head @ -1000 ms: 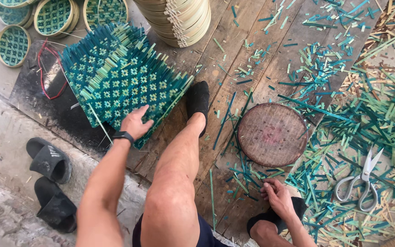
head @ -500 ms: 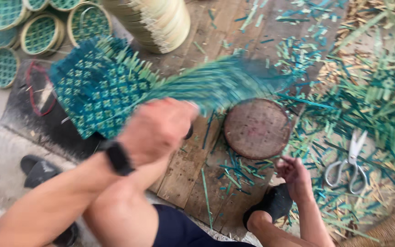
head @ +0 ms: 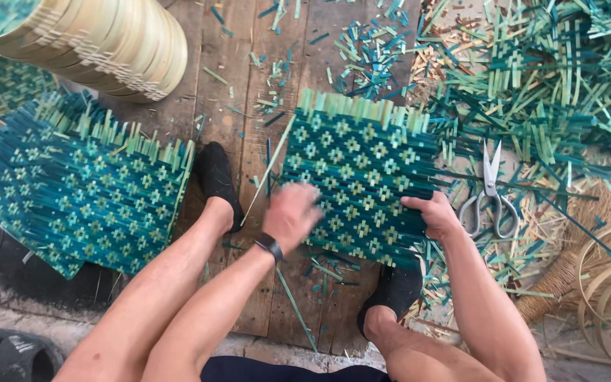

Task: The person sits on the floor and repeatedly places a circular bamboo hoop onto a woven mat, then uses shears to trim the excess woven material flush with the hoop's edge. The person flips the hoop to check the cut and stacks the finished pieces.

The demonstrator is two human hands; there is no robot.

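- Over the plank floor (head: 334, 42), between the two bare knees: one woven teal-and-pale-green mat (head: 358, 177), lying flat, fringe of loose strip ends along its top edge.
- Left hand (head: 290, 214): motion-blurred, resting on the lower left part of the mat; black wristband (head: 269, 246) on the wrist. Grip state: cannot tell, fingers too blurred to read.
- Right hand (head: 433, 212): clenched on the right edge of the same mat, thumb on top, fingers wrapped under the edge.
- Left of the legs: stack of similar woven mats (head: 72, 191), well apart from the held mat, edges fanned.
- Top left corner: tall pile of pale bamboo hoops (head: 107, 42), just above the mat stack.
- Right of the held mat: scissors (head: 489, 191) with grey handles, lying closed on the litter, near the right hand but not touching.
- Upper right area: dense scatter of cut green strips (head: 546, 92).
- Feet in black socks: one (head: 215, 177) between stack and mat, the other (head: 394, 293) partly under the mat's lower edge.
- Bottom left corner: dark sandal (head: 15, 354), partly cut off.
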